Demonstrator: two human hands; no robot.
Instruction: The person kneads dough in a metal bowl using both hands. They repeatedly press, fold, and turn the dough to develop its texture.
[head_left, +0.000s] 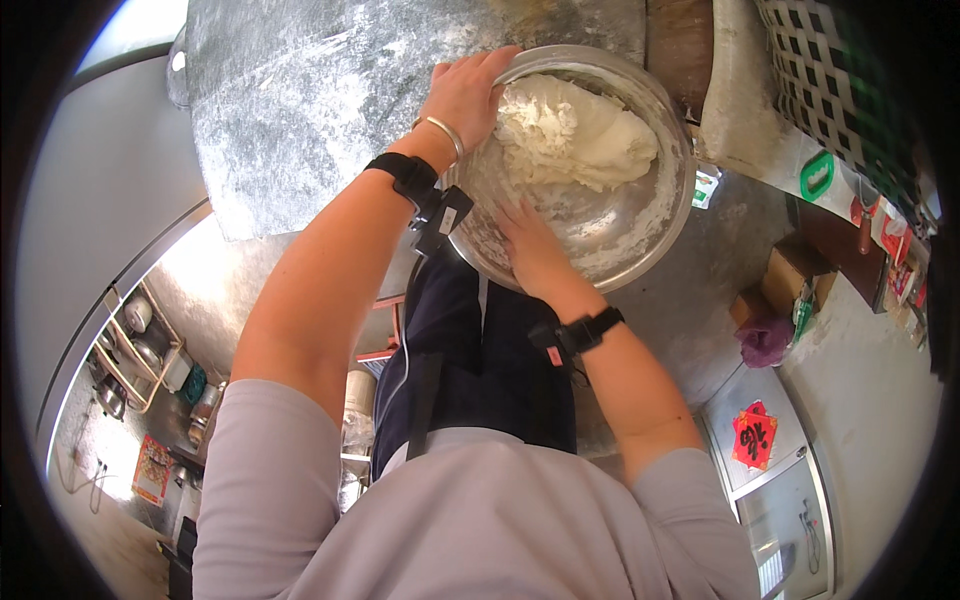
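Observation:
A wide metal bowl (679, 191) is tilted above my legs, partly over the edge of a floury work table (300, 127). My left hand (466, 97) grips its rim at the upper left, the thumb on the inner side. A lump of pale dough (581, 135), ragged at its left end, lies against the far wall of the bowl. My right hand (534, 247) reaches over the near rim, fingers stretched along the floury inner wall, apart from the dough. It holds nothing that I can see. Dry flour and dough bits cling to the bowl's inside.
A woven basket (817, 67) stands on a ledge at upper right, with a green-handled tool (817, 176) beside it. Cardboard boxes (795, 274) and a purple cloth (763, 341) are at right. A wall rack (142, 345) with pots hangs at left.

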